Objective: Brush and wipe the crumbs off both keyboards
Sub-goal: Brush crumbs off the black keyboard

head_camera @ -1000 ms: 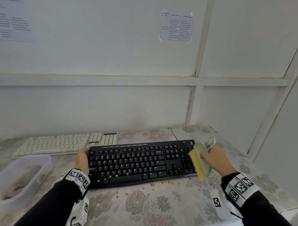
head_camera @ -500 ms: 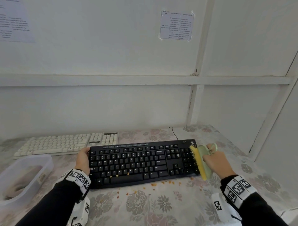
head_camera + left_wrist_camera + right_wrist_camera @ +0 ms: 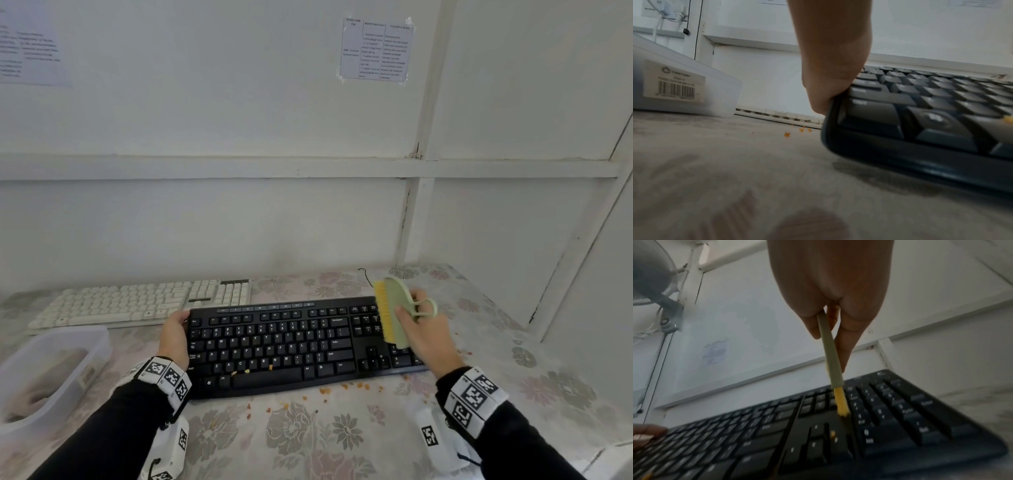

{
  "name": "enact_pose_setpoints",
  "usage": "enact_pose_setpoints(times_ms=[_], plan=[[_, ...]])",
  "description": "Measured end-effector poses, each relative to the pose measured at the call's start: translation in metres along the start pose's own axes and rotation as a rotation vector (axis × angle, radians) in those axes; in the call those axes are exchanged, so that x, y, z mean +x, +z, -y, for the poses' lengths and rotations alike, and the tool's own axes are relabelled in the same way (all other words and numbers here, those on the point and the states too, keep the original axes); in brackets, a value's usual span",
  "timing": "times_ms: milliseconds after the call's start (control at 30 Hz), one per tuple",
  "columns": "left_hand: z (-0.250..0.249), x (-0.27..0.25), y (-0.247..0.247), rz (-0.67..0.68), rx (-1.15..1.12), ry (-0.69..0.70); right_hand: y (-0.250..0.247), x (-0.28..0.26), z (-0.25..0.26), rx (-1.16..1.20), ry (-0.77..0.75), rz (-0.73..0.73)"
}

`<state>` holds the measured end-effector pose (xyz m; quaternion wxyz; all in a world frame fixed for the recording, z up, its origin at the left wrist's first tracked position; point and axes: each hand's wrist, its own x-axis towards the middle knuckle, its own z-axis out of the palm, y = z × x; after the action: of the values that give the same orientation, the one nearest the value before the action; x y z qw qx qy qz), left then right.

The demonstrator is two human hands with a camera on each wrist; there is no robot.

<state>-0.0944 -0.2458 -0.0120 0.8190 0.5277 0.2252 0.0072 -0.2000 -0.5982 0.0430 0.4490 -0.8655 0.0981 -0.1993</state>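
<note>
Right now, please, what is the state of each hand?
Left hand: grips the left end of the black keyboard.
Right hand: holds the green brush, yellow bristles over the keyboard's right end.

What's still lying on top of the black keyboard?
Three orange crumbs sit beside the spacebar on the black keyboard. The brush and right hand cover the numpad.
</note>
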Motion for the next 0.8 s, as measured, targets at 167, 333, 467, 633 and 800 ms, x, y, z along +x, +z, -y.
enact_pose_setpoints(times_ms=[167,333,467,633,800], plan=[[0.001,0.003,0.000,-0.018,0.006,0.003,0.009,-0.005,-0.009,-0.083,0.073,0.113],[0.001,0.004,0.000,-0.027,0.017,-0.002,-0.001,-0.012,-0.008,-0.236,0.206,0.217],[0.001,0.005,0.000,-0.030,0.022,-0.002,-0.009,-0.011,0.006,-0.290,0.130,0.162],[0.001,0.007,-0.002,-0.049,0.033,-0.007,0.002,0.005,0.013,-0.113,-0.183,0.013],[0.001,0.005,0.000,-0.047,0.043,-0.004,0.021,0.008,0.012,-0.055,-0.106,0.062]])
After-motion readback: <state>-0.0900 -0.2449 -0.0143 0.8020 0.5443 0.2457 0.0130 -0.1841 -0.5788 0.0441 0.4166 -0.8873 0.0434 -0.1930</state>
